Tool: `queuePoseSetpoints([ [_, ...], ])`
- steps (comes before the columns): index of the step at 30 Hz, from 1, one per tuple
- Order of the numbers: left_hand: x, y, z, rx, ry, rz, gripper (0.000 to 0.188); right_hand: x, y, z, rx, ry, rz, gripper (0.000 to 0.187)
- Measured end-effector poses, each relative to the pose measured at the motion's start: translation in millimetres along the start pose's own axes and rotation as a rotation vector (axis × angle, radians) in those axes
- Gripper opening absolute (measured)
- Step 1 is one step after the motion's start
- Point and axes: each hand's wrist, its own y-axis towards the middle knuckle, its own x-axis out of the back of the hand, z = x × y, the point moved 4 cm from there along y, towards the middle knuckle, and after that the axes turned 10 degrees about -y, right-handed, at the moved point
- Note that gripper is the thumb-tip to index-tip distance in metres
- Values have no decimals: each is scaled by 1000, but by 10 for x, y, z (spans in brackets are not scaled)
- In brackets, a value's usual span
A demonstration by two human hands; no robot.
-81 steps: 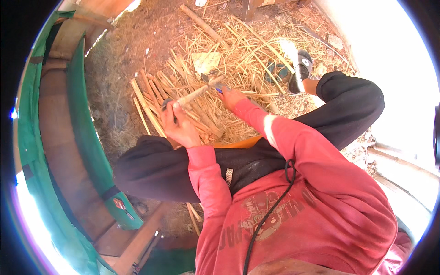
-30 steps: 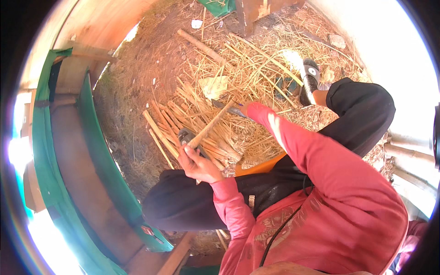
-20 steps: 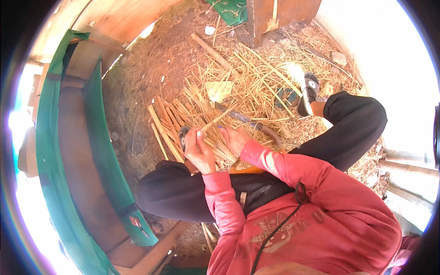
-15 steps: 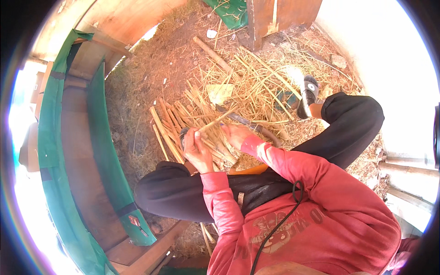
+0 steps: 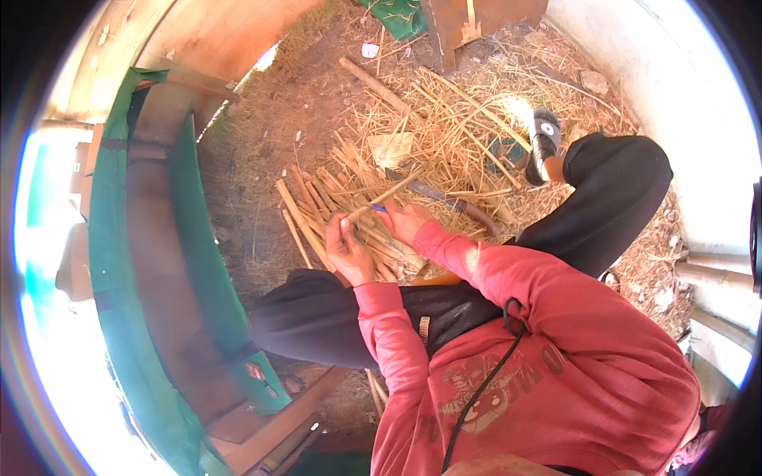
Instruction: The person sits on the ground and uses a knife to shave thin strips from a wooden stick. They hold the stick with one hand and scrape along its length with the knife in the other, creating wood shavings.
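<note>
My left hand point(image 5: 349, 252) is closed around the near end of a thin, pale wooden stick point(image 5: 390, 193), which slants up to the right. Close beside it, my right hand point(image 5: 406, 223) is closed on a small blue object point(image 5: 379, 208), mostly hidden by the fingers. The blue part lies against the stick near the left hand; its exact kind does not show. Below both hands, a pile of split sticks point(image 5: 311, 213) covers the ground between my legs. Past the right hand lies a large knife with a grey blade point(image 5: 426, 190) and a curved brown handle point(image 5: 481, 216).
Shavings and straw point(image 5: 452, 119) are strewn ahead, with a thicker round stick point(image 5: 373, 83) and a flat pale piece point(image 5: 390, 148) among them. A long wooden trough edged in green cloth point(image 5: 190, 206) runs along the left. A pale wall point(image 5: 627, 71) rises at the right.
My head view has shifted slightly, moving the scene a little to the right. My right hand has come nearer the left, and the blue object now shows against the stick.
</note>
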Motion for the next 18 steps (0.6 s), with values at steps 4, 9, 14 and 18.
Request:
queuePoseSetpoints([
  [4,8,-47,58,-78,35,23,17,-25,-70,-169,-47,17,90,40],
  [9,-105,93,10,71,-192,-69,21,-679,-121,-1474,-395,-89,353,44],
  [14,-82,22,107,106,-172,-123,27,216,31,-518,-245,188,236,50],
  [18,-148,16,78,68,-156,-121,25,292,38,-30,-105,213,290,48],
])
